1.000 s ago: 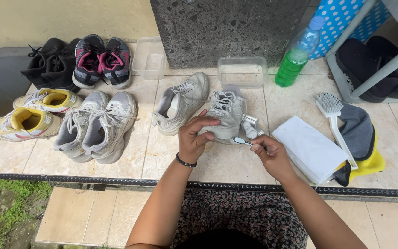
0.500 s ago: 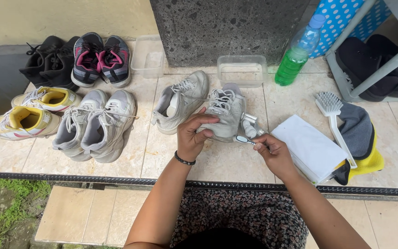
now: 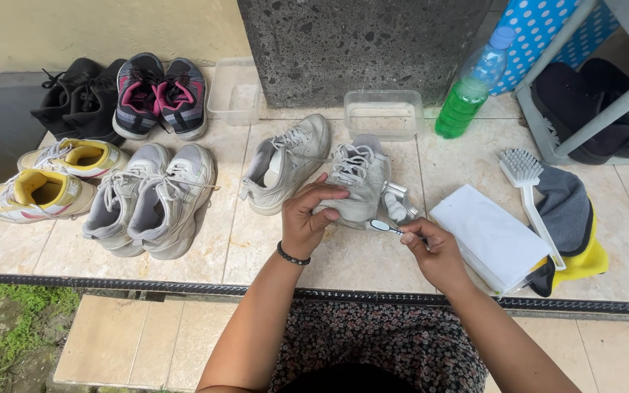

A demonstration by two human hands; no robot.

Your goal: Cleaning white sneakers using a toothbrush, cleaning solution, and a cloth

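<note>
My left hand [image 3: 310, 217] grips the toe of a light grey sneaker [image 3: 358, 175] that rests on the tiled ledge, laces up. My right hand [image 3: 434, 252] holds a small toothbrush [image 3: 387, 228] by its handle, with the brush head pointing left at the sneaker's side. The matching grey sneaker [image 3: 285, 164] lies just to the left, tilted. A small pale object [image 3: 397, 204] sits right beside the held sneaker.
Left of me stand a grey pair [image 3: 151, 200], a yellow pair [image 3: 49, 178], a pink-and-grey pair [image 3: 158, 94] and black shoes [image 3: 74, 98]. Two clear tubs [image 3: 384, 113], a green liquid bottle [image 3: 467, 94], a scrub brush [image 3: 529, 185], white cloth [image 3: 489, 236] and grey-yellow cloths [image 3: 573, 233] lie right.
My hands have barely moved. The toothbrush head has shifted slightly along the sneaker's side.
</note>
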